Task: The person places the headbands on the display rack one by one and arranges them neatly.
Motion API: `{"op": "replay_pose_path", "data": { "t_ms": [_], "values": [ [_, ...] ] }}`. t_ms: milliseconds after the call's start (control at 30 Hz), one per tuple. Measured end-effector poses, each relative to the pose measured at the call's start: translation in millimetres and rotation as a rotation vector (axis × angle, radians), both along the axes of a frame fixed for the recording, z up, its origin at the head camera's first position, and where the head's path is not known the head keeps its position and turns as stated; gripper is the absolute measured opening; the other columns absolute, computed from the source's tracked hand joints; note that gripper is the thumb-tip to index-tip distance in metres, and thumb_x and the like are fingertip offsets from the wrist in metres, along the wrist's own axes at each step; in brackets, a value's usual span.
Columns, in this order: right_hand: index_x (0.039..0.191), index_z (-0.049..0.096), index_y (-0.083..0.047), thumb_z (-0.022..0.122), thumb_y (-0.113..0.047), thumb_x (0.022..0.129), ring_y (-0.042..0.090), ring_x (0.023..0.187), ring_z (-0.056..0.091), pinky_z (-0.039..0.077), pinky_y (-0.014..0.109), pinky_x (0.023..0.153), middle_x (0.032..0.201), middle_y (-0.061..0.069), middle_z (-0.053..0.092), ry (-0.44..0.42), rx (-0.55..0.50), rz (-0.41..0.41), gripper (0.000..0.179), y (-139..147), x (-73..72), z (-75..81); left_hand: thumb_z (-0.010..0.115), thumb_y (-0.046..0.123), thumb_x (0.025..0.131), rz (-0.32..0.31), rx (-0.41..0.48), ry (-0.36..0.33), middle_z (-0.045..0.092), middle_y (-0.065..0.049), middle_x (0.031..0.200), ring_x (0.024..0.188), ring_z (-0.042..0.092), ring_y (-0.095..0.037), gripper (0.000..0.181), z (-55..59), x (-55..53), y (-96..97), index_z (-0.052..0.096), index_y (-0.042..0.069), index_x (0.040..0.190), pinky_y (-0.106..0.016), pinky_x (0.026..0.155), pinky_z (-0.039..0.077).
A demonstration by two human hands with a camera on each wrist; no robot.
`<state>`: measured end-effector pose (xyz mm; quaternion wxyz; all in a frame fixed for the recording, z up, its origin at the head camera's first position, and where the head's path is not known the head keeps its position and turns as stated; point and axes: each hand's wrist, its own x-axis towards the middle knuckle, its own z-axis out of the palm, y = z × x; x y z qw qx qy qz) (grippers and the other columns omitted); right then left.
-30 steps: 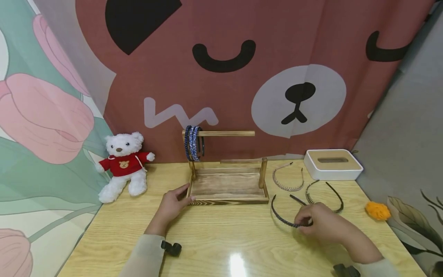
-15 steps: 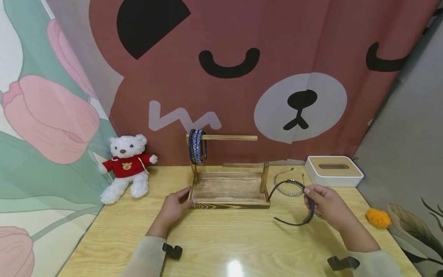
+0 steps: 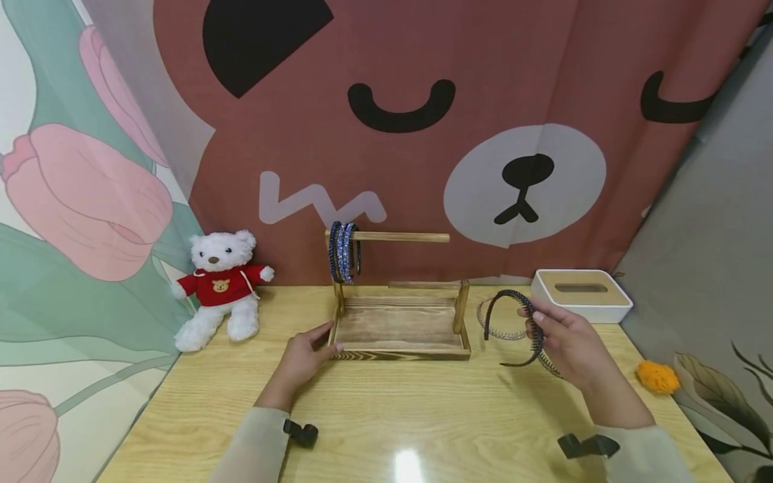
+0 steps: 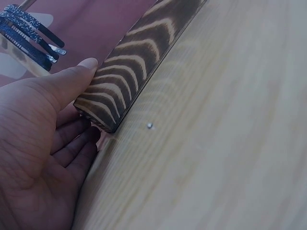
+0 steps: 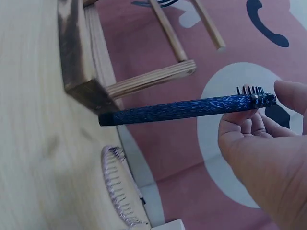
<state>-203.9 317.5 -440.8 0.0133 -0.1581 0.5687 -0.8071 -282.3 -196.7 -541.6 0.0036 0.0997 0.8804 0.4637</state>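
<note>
My right hand (image 3: 574, 345) pinches a dark toothed headband (image 3: 536, 345) between thumb and fingers, holding it raised above the table, right of a wooden rack (image 3: 398, 355). In the right wrist view the headband (image 5: 177, 110) appears edge-on, its dark blue band pointing toward the rack. My left hand (image 3: 300, 362) holds the rack's front left corner; in the left wrist view the thumb lies on the burnt-grain edge (image 4: 124, 72) and the fingers curl below it. Several dark and blue glittery headbands (image 3: 344, 255) hang at the left end of the rack's upper bar (image 3: 404, 237).
A pale toothed headband (image 3: 504, 336) lies behind the held one. Another headband (image 3: 551, 366) is mostly hidden by my right hand. A white tissue box (image 3: 582, 308) stands at back right, an orange flower (image 3: 657, 377) at the right edge, a white teddy bear (image 3: 221, 288) at left.
My right hand has lifted the dark headband off the table and turned it more upright, its ends swinging round toward the rack. The left hand stays at the rack's corner.
</note>
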Motion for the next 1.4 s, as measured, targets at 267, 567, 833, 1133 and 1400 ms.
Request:
{"op": "replay_pose_path", "data": {
  "t_ms": [267, 567, 833, 1133, 1400],
  "values": [
    [0.139, 0.072, -0.009, 0.048, 0.005, 0.113, 0.011, 0.108, 0.067, 0.059, 0.020, 0.092, 0.124, 0.002, 0.076, 0.066, -0.020, -0.122, 0.038, -15.6, -7.7, 16.6, 0.083, 0.031, 0.100, 0.006, 0.001, -0.001, 0.065, -0.017, 0.152, 0.147, 0.057, -0.039, 0.065, -0.8, -0.8, 0.0, 0.060, 0.011, 0.157, -0.057, 0.123, 0.046],
    [0.126, 0.072, -0.008, 0.063, -0.003, 0.109, 0.013, 0.113, 0.062, 0.057, 0.018, 0.093, 0.121, 0.003, 0.069, 0.015, -0.085, -0.310, 0.019, -47.3, -24.3, 66.8, 0.084, 0.033, 0.098, 0.006, 0.009, -0.011, 0.065, -0.016, 0.153, 0.148, 0.057, -0.037, 0.067, 0.0, 0.8, -1.6, 0.060, 0.013, 0.157, -0.055, 0.124, 0.046],
    [0.125, 0.068, -0.009, 0.066, -0.008, 0.109, 0.012, 0.117, 0.054, 0.053, 0.017, 0.095, 0.128, 0.004, 0.057, 0.023, -0.133, -0.333, 0.016, -74.9, -42.8, 105.1, 0.084, 0.031, 0.099, 0.014, 0.017, -0.015, 0.064, -0.017, 0.154, 0.149, 0.055, -0.038, 0.066, 0.3, 0.4, -1.7, 0.061, 0.012, 0.157, -0.056, 0.125, 0.045],
    [0.128, 0.067, -0.010, 0.065, -0.010, 0.110, 0.010, 0.113, 0.055, 0.052, 0.017, 0.090, 0.128, 0.002, 0.059, -0.011, -0.111, -0.319, 0.018, -95.4, -64.1, 105.7, 0.085, 0.031, 0.098, 0.007, 0.003, -0.001, 0.065, -0.015, 0.152, 0.148, 0.057, -0.038, 0.065, -1.6, -0.6, -0.7, 0.063, 0.013, 0.155, -0.056, 0.125, 0.045],
    [0.124, 0.067, -0.011, 0.065, -0.009, 0.110, 0.008, 0.108, 0.059, 0.052, 0.018, 0.092, 0.113, -0.005, 0.070, -0.020, -0.132, -0.334, 0.015, -118.6, -80.6, 103.4, 0.085, 0.032, 0.098, -0.002, 0.015, -0.005, 0.064, -0.015, 0.154, 0.149, 0.055, -0.038, 0.066, -0.3, -1.6, -1.1, 0.061, 0.013, 0.157, -0.056, 0.125, 0.045]
  ]
}}
